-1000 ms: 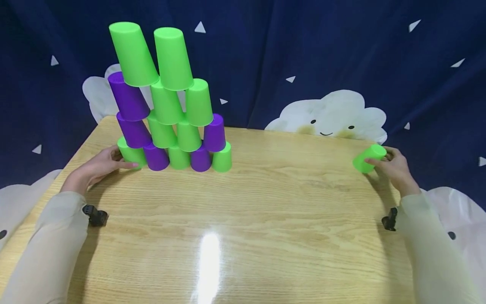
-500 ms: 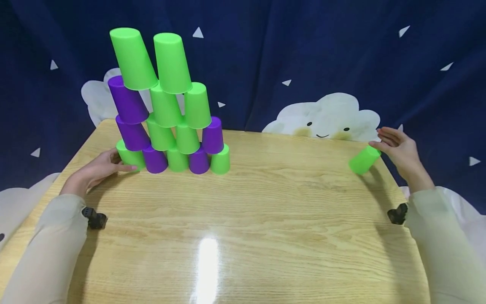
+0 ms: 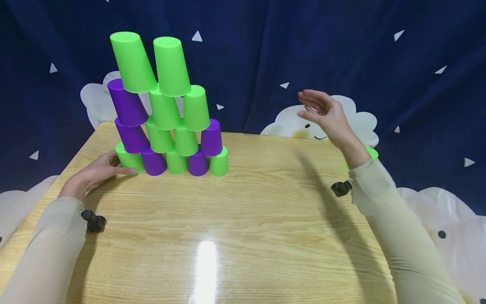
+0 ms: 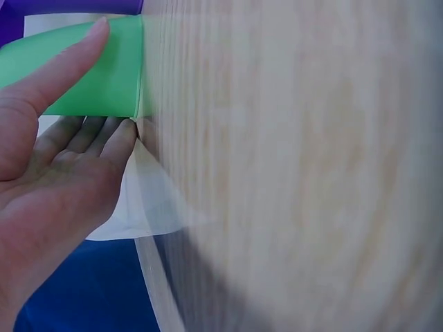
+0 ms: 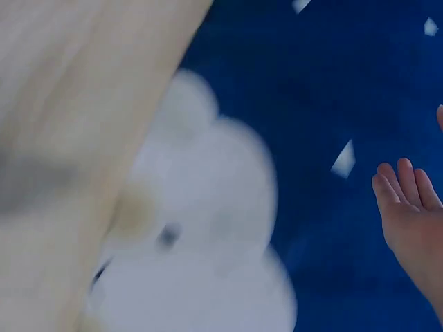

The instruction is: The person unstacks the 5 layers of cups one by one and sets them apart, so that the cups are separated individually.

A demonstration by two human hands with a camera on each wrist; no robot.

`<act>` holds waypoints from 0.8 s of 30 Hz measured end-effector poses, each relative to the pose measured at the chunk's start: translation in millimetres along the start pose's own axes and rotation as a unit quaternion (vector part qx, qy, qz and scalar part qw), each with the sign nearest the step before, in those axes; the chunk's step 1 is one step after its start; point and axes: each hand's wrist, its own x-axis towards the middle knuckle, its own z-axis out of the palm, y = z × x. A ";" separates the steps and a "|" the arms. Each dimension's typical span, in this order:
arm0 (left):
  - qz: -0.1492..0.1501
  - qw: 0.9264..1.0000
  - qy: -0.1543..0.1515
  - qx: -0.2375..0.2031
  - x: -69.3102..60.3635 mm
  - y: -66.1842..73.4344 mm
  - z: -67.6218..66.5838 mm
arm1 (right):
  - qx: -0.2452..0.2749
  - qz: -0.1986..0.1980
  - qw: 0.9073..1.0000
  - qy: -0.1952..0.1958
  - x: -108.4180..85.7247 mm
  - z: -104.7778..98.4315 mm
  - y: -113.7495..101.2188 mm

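Note:
Upside-down green and purple cups form a stepped wall on the table's left side. Two green cups, a left one (image 3: 133, 63) and a right one (image 3: 172, 67), top it. At the bottom left corner my left hand (image 3: 99, 172) holds a green cup (image 3: 130, 161), thumb across its front and fingers along its far side, as the left wrist view of that green cup (image 4: 90, 76) also shows. My right hand (image 3: 328, 116) is raised over the table's back edge with nothing in it, fingers extended. A single green cup (image 3: 372, 152) stands mostly hidden behind the right forearm.
Purple cups, such as one (image 3: 211, 138) at the right end of the second row, sit among the green. Behind the wooden table (image 3: 265, 219) hangs a dark blue curtain (image 3: 243, 50) with white clouds and triangles.
My right hand let go of the lone green cup at the right, rose and swung left towards the stack. My left hand stayed at the corner cup.

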 end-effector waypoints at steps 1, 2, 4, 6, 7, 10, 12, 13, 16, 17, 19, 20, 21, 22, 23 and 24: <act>-0.001 1.000 0.001 0.001 0.9 -0.4 0.1 | 0.012 -0.007 1.000 -0.011 7.3 13.4 -2.4; 0.000 1.000 0.001 0.000 1.7 -0.7 0.1 | 0.022 -0.014 0.999 -0.022 14.5 27.0 -5.3; -0.002 1.000 0.001 0.000 3.2 -1.5 0.2 | 0.036 -0.025 0.998 -0.042 28.0 54.8 -11.9; -0.006 1.000 0.000 0.000 4.1 -2.1 0.4 | 0.038 -0.036 0.997 -0.064 40.6 82.1 -19.8; -0.007 1.000 0.000 -0.002 4.1 -1.8 0.8 | 0.036 -0.042 0.996 -0.074 46.3 95.4 -24.3; -0.009 1.000 0.000 -0.004 3.9 -1.3 0.9 | 0.030 -0.065 0.992 -0.103 62.7 132.8 -37.6; -0.010 1.000 0.001 -0.005 3.6 -1.3 0.9 | 0.023 -0.081 0.990 -0.117 72.1 154.5 -46.5; -0.010 1.000 0.001 -0.004 3.4 -1.5 0.7 | 0.022 -0.089 0.988 -0.122 76.7 164.4 -50.7; -0.011 1.000 0.001 -0.002 2.9 -2.8 -0.2 | 0.009 -0.109 0.985 -0.131 88.7 189.6 -62.4; -0.011 1.000 0.001 -0.003 2.7 -2.9 -0.3 | 0.003 -0.115 0.985 -0.132 92.1 196.6 -65.8; -0.010 1.000 0.001 -0.004 2.7 -2.6 -0.2 | -0.006 -0.121 0.984 -0.133 98.0 208.6 -71.4; -0.009 1.000 0.002 -0.005 2.9 -2.4 0.0 | -0.010 -0.120 0.984 -0.133 100.2 213.4 -73.6; -0.008 1.000 0.003 -0.005 3.0 -2.2 0.2 | -0.013 -0.117 0.984 -0.133 102.1 217.7 -75.4; -0.007 1.000 0.004 -0.005 3.1 -1.8 0.5 | -0.017 -0.113 0.984 -0.135 103.6 221.5 -76.7; -0.006 1.000 0.005 -0.006 3.2 -1.4 0.7 | -0.021 -0.107 0.985 -0.136 105.0 224.7 -77.7; -0.006 1.000 0.005 -0.005 3.2 -1.0 0.7 | -0.026 -0.101 0.985 -0.138 106.0 227.6 -78.5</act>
